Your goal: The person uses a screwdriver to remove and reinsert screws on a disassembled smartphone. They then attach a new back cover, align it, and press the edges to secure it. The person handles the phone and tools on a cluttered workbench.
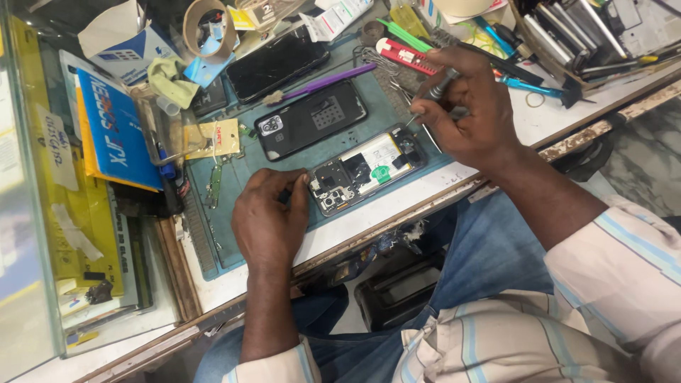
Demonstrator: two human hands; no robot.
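On the mat, left hand (268,220) steadies opened phone (367,169); right hand (464,106) grips screwdriver (434,92).

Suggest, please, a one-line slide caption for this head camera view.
Left hand steadies an opened phone on a teal mat while the right hand holds a small screwdriver at its edge.

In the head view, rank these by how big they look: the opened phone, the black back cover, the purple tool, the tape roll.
1-2. Opened phone and black back cover: alike, unranked.
3. Purple tool: long but thin.
4. Tape roll: smallest, though farther away, so unsure.
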